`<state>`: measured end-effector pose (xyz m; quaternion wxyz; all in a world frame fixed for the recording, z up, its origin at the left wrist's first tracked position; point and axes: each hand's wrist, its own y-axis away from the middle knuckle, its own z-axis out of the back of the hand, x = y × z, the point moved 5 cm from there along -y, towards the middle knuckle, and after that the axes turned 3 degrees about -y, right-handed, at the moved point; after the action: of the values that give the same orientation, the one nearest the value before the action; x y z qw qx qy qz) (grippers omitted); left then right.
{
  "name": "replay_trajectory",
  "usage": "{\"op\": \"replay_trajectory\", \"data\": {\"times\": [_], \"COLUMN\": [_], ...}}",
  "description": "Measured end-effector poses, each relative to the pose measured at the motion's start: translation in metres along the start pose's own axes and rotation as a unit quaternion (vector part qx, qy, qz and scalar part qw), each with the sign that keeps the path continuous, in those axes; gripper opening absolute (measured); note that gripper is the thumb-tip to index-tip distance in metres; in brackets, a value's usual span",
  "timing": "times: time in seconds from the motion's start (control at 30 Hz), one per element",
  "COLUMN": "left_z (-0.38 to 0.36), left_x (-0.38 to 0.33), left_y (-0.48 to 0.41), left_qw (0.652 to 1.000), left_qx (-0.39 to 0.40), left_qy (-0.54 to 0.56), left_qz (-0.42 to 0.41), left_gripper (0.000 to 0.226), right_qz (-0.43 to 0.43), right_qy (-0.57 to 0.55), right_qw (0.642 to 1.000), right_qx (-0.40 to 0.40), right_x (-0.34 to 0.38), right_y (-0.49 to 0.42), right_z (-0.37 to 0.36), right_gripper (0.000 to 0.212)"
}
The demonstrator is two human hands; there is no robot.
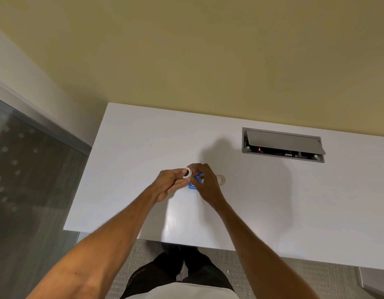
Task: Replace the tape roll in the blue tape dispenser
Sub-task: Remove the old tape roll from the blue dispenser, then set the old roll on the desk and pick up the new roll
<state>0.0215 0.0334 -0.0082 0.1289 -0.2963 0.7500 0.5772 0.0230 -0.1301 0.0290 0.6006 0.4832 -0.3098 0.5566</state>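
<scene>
Left hand grip clamped on white tape roll, right hand grip clamped on blue dispenser; no legible writing.

Bare forearms, dark trousers

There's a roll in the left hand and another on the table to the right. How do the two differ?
The roll in the left hand is lifted off the table and stands on edge, while the roll on the table lies flat, untouched, just beyond the right hand. The held roll looks white with a dark centre; the lying roll looks pale beige and translucent. Both are small rings close to the blue dispenser.
</scene>
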Motion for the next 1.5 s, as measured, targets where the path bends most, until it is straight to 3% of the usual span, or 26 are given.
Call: {"op": "replay_trajectory", "data": {"times": [0.13,0.3,0.57,0.67,0.77,0.97,1.07,1.13,1.27,1.4,1.5], "left_z": [-0.001,-0.003,-0.005,-0.006,-0.008,-0.011,-0.009,-0.002,0.010,0.019,0.024], "left_x": [0.001,0.001,0.005,0.002,0.000,-0.006,-0.012,-0.021,-0.037,-0.039,-0.037], "left_y": [0.002,0.003,-0.002,-0.002,-0.001,0.001,0.005,0.005,-0.002,-0.011,-0.021], "left_qw": [0.999,1.000,0.997,0.993,0.988,0.970,0.966,0.944,0.865,0.818,0.805], "left_qx": [0.019,0.012,0.035,0.032,0.034,0.052,0.016,-0.037,-0.135,-0.192,-0.218], "left_qy": [0.033,0.002,-0.037,-0.112,-0.150,-0.235,-0.254,-0.308,-0.435,-0.511,-0.527], "left_qz": [0.010,0.014,0.049,0.033,0.017,-0.032,-0.055,-0.109,-0.210,-0.181,-0.161], "left_gripper": [0.019,0.035,0.043,0.050,0.035,0.035,0.010,0.007,0.034,0.049,0.048], "right_qz": [-0.002,-0.023,-0.032,-0.032,-0.031,-0.036,-0.067,-0.086,-0.090,-0.087,-0.084], "right_qy": [0.000,0.031,0.040,0.048,0.052,0.061,0.065,0.069,0.083,0.095,0.112], "right_qw": [1.000,0.999,0.999,0.998,0.998,0.997,0.996,0.994,0.992,0.992,0.990], "right_qx": [0.001,-0.016,-0.001,0.015,0.022,0.002,-0.005,-0.011,-0.020,-0.003,0.008], "right_x": [0.001,-0.003,-0.005,-0.008,-0.008,-0.011,-0.015,-0.019,-0.022,-0.027,-0.030], "right_y": [-0.002,-0.003,0.001,0.002,0.000,-0.002,-0.004,-0.006,-0.013,-0.025,-0.035], "right_z": [0.002,0.002,-0.001,-0.001,-0.001,0.002,0.003,0.003,0.003,-0.001,-0.005], "right_gripper": [0.034,0.021,0.023,0.022,0.018,0.016,0.015,0.014,0.010,0.008,0.011]}}
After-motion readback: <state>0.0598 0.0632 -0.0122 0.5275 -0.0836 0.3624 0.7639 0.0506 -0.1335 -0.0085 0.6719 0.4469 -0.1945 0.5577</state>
